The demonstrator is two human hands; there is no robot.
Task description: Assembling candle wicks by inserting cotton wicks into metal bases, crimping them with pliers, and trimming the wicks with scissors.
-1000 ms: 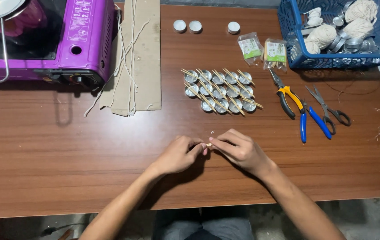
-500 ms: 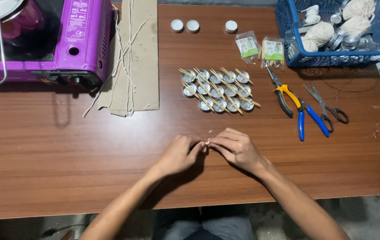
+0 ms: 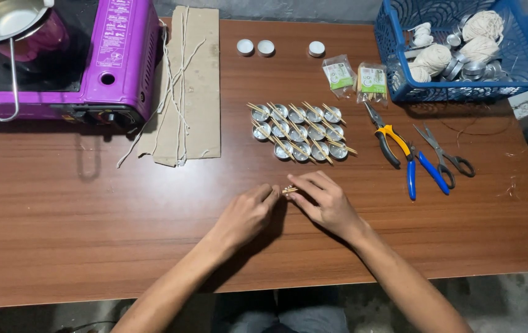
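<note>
Left hand (image 3: 248, 213), right hand (image 3: 325, 200): fingertips pinching small sticks (image 3: 290, 189), probably toothpicks; pose unchanged since before, work ongoing

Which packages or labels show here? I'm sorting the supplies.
Left packet: small clear bag, green and white label, beside the blue basket.
Right packet: same kind, next to it, nearer the basket.
Stove label: pale printed panel on the purple stove, far left.

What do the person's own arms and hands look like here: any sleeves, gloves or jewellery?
Both forearms are bare to the picture's lower edge: no sleeves show. The left hand and right hand wear no gloves, and no rings, watch or wristbands can be made out. No markings visible.
</note>
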